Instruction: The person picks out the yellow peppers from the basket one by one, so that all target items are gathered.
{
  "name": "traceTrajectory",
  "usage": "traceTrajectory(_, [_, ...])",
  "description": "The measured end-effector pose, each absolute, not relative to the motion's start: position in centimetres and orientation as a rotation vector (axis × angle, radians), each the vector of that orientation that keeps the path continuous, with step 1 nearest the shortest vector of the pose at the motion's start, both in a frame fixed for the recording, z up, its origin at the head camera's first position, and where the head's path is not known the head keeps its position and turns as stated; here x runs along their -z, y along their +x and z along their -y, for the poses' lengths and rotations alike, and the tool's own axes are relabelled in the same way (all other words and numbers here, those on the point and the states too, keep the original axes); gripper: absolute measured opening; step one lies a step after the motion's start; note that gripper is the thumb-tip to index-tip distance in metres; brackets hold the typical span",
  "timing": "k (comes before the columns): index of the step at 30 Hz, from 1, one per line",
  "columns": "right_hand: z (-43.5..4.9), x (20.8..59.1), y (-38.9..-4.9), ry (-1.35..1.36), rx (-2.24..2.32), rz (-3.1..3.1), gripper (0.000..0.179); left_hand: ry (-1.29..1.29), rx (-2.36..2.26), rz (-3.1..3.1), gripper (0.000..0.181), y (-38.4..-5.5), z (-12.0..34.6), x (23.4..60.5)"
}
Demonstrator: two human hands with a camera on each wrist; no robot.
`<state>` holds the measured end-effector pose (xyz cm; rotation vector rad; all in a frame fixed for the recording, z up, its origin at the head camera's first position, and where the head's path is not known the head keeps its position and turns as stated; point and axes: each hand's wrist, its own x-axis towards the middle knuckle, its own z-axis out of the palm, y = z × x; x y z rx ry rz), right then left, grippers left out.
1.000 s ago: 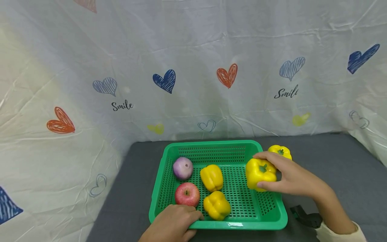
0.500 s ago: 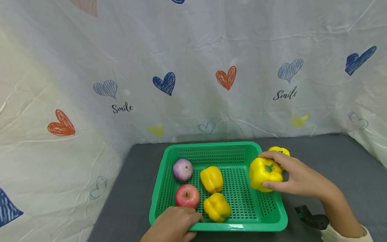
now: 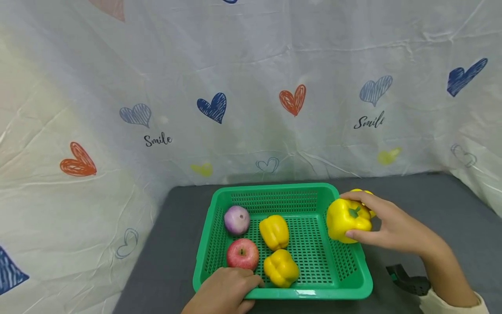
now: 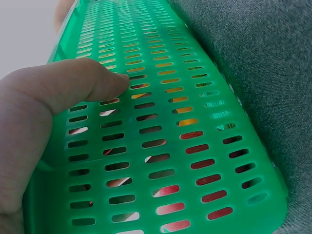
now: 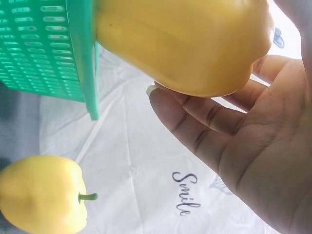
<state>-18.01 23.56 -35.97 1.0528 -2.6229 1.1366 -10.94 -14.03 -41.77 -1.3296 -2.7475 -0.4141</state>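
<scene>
My right hand (image 3: 396, 226) grips a yellow bell pepper (image 3: 345, 221), fingers over its far side and thumb on the near side. In the head view the pepper overlaps the right rim of a green plastic basket (image 3: 313, 293); its green stem faces up and right. My left hand (image 3: 227, 290) holds the basket's front rim at the left, with the thumb (image 4: 105, 83) pressed to the outer wall and the other fingers over the rim. Inside the basket lie a purple onion (image 3: 237, 220), a red apple (image 3: 242, 254) and two yellow peppers, one behind (image 3: 274, 232) the other (image 3: 281, 268).
Another yellow bell pepper (image 5: 44, 195) stands on the dark grey tabletop (image 3: 157, 261) outside the basket's right side, partly hidden by my right hand in the head view. A white curtain (image 3: 251, 65) with printed hearts hangs behind and to the left. A black strap mount (image 3: 408, 281) sits by my right wrist.
My right hand has carried the gripped pepper to the right and slightly up, from inside the basket's right end to over its right rim. The left hand stays on the front rim.
</scene>
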Motion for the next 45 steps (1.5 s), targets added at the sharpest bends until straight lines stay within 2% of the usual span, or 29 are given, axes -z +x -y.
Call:
traceTrajectory(9, [-24.3,35.9,-18.0,1.026,-1.136,2.604,0.068,-1.328,0.414,2.749,0.023,-10.9,14.0,41.9])
traceTrajectory(18, [-25.3,35.6,-17.9,0.869,-0.983,2.624,0.07,-1.304,0.419,2.746,0.023,-10.7,14.1,42.0])
traceTrajectory(30, [-26.0,35.3,-18.0,0.89,-0.887,2.583,0.073,-1.321,0.374,2.777,0.024,-11.0,14.0,41.9])
traceTrajectory(45, [-29.3,35.3,-18.2,0.709,-0.723,2.518,0.076,-1.304,0.417,2.76,0.023,-10.8,14.1,41.9])
